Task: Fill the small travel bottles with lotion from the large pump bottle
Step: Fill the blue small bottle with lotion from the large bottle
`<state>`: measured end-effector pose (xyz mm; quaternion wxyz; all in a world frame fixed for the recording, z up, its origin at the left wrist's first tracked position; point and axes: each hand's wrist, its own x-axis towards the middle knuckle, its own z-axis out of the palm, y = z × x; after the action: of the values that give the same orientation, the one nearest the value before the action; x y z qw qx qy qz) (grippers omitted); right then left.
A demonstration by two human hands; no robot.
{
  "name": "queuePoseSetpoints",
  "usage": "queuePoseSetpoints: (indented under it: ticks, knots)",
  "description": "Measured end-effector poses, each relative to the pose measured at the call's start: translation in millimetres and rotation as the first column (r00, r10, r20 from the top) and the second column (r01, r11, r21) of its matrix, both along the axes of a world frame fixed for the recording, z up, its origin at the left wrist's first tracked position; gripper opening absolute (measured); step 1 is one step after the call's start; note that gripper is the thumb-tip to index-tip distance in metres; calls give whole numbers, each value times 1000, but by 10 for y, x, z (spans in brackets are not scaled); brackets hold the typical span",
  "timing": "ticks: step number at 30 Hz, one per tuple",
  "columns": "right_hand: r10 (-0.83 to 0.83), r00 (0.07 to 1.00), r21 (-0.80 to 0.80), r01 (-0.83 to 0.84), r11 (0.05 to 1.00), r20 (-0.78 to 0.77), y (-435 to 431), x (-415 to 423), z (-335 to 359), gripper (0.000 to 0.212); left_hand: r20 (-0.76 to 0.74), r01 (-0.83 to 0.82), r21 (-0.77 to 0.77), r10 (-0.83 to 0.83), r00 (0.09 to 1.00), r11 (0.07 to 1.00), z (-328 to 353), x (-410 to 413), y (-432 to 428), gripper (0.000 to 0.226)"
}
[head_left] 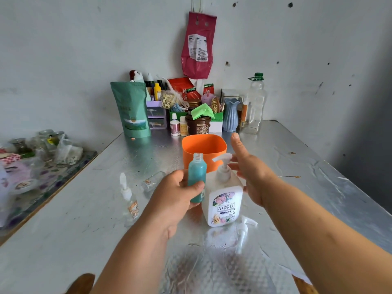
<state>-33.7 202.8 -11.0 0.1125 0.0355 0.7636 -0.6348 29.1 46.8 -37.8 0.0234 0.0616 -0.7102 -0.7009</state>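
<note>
Foil-covered table [297, 166]: left hand [176, 196] grips teal bottle [197, 177]; right hand [250, 172] spread beside pump bottle [223, 196]

The table [297, 187] is wearing a silvery foil-like cover, glossy, creased and embossed with a fine pattern. The pump bottle [224, 200] is showing milky, semi-matt plastic with a glossy printed label. The travel bottle [197, 177] is looking like clear, smooth plastic, teal inside. The bin [203, 149] is showing smooth, matt orange plastic. The pouch [131, 111] is looking matt green, the vase [231, 117] ribbed and satin blue, the wall [63, 49] matt and scuffed.
</note>
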Motion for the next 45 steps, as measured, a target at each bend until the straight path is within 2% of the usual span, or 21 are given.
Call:
queuePoseSetpoints:
  ticks: [3,6,9,12,14,17,21,25,30,39,45]
  knots:
    - [-33,998,6,33,999,49,25,-7,-12,96,9,9,137,-11,1000,990,71,12,-41,24]
    - [-34,998,-17,35,999,52,26,20,26,82,5,25,238,-27,1000,971,97,19,-77,25]
    - [-19,999,1,19,1000,27,40,18,10,81,-17,30,242,-26,1000,970,103,40,-81,24]
    - [-35,999,49,34,998,13,39,21,4,84,-24,-18,120,21,999,993,67,32,-76,26]
    - [-48,999,78,49,996,-19,41,17,-6,79,-48,-88,-114,83,995,990,-8,-8,-93,31]
    - [-37,998,87,41,995,-52,40,13,-47,68,-97,-157,-438,127,987,885,-64,-42,-62,34]
    - [-37,998,79,41,996,-57,18,-1,-67,67,-123,-171,-599,121,985,783,-44,-55,30,37]
    - [-21,998,88,25,996,-55,30,-45,-101,67,-125,-156,-650,98,987,744,-14,-72,75,40]
    - [-24,997,95,32,995,-76,47,-94,-164,86,-153,-171,-627,94,984,760,-37,-80,120,34]
    - [-28,987,59,38,998,-161,10,-128,-231,34,-161,-183,-609,106,981,772,-104,-131,138,33]
    - [-20,991,33,24,999,-135,-23,-96,-220,34,-147,-165,-594,95,985,787,-117,-105,134,31]
